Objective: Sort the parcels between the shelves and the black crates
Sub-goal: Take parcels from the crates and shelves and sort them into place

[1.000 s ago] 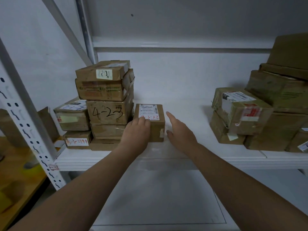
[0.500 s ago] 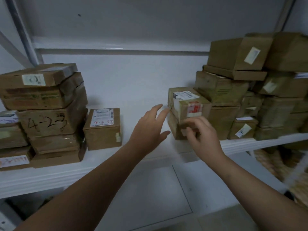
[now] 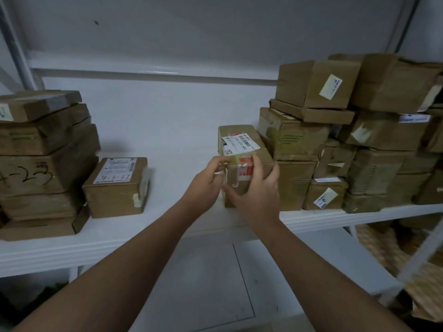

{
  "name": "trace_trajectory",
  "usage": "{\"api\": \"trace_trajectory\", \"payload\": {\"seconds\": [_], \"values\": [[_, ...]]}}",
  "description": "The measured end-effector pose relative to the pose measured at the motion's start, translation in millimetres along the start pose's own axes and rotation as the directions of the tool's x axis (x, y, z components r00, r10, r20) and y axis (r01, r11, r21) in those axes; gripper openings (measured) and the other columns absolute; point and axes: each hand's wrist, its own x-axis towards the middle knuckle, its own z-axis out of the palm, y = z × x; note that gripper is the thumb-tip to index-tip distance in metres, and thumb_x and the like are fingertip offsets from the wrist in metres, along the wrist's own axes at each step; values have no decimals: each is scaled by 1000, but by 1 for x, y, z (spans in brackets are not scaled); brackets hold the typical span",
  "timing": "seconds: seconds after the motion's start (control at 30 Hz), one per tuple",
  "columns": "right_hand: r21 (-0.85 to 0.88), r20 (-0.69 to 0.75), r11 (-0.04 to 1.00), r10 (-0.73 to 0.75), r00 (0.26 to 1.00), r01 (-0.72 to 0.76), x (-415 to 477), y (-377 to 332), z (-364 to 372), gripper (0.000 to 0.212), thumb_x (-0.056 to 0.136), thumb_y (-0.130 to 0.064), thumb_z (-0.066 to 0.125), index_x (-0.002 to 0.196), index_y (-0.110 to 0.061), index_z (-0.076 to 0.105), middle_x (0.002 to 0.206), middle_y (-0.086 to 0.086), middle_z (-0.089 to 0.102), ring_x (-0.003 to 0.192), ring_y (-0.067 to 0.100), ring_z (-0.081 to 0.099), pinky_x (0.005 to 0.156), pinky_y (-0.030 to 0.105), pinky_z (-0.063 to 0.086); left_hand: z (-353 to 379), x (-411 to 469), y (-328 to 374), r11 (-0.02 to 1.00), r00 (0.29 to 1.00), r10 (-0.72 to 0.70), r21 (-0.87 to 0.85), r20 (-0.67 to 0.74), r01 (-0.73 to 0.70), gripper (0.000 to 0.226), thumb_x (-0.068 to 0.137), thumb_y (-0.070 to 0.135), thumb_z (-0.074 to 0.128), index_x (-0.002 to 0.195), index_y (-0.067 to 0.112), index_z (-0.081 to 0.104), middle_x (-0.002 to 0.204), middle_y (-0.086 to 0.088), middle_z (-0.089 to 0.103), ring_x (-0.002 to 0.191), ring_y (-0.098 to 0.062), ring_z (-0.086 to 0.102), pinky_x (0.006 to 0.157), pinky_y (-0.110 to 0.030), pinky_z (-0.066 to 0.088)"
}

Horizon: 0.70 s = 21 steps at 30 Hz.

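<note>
Near shelf front edge: left hand (image 3: 208, 179) pinches the left front corner of the labelled parcel (image 3: 239, 143); right hand (image 3: 257, 196) curls round its front right side. Parcel sits against the right stack (image 3: 364, 140). Bare shelf (image 3: 179, 140) lies open leftward and behind, up to the single box (image 3: 117, 190) and left stack (image 3: 45, 161).

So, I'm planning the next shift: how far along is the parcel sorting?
Seemingly done: a stack and a small parcel sit at the left of the shelf. In hand: the left hand and right hand grip a labelled parcel beside the right-hand pile. Left: probably that big pile; no black crate shows, so total progress is unclear.
</note>
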Motion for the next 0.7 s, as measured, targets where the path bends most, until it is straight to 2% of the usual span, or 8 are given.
{"api": "trace_trajectory", "payload": {"seconds": [0.1,0.27,0.33,0.4,0.47,0.53,0.63,0.7], "values": [[85,-116,995,62,991,-52,0,-3,13,91,66,-60,75,139,-24,32,149,19,17,130,36,34,99,49,44,-3,-7,3,998,1000,22,55,12,-23,37,99,5,37,126,27,50,123,9,57,116,-8,53,89,-10,40],[295,-170,955,53,984,-1,1,2,14,82,56,-28,86,126,-16,45,142,17,25,123,34,39,95,47,47,-29,-16,3,1000,1000,29,-1,8,-29,41,100,22,42,140,20,34,138,1,46,125,-8,46,96,-12,37],[351,-185,934,-5,983,71,-5,5,11,80,54,-19,86,123,-15,46,142,13,22,123,26,37,94,37,47,-48,-16,3,999,994,-31,-26,-107,29,50,99,27,45,145,23,26,142,-1,39,123,-10,45,91,-12,38],[396,-164,902,-115,980,172,-11,6,7,80,54,-14,86,122,-14,45,138,7,20,119,10,32,92,17,42,-69,-14,2,985,973,-125,-140,-194,99,60,95,41,49,147,33,20,147,-2,32,127,-14,41,100,-26,39],[447,-100,857,-238,966,257,-15,3,2,79,53,-23,82,122,-23,43,139,7,20,124,12,33,92,5,35,-88,-14,0,939,951,-256,-277,-175,202,67,84,66,49,142,50,21,146,4,32,129,-16,38,104,-43,38],[496,-6,824,-313,950,275,-16,-4,-3,74,52,-36,74,118,-41,39,143,6,19,135,24,32,103,23,39,-102,-17,-3,875,928,-357,-387,-107,292,65,75,79,47,133,55,34,138,12,40,126,-17,41,98,-48,43],[487,94,831,-358,929,271,-9,-11,-6,75,53,-36,71,117,-53,35,149,2,14,143,22,20,108,47,37,-114,-26,-14,854,933,-334,-461,-134,240,25,84,54,58,109,47,58,127,2,58,121,-19,54,88,-43,50],[479,122,828,-390,913,291,0,-13,-9,82,56,-18,76,119,-53,36,149,-5,11,140,-2,18,107,30,38,-115,-31,-17,865,937,-276,-481,-214,145,21,93,29,58,109,42,59,121,0,63,115,-16,59,88,-40,52]]}}
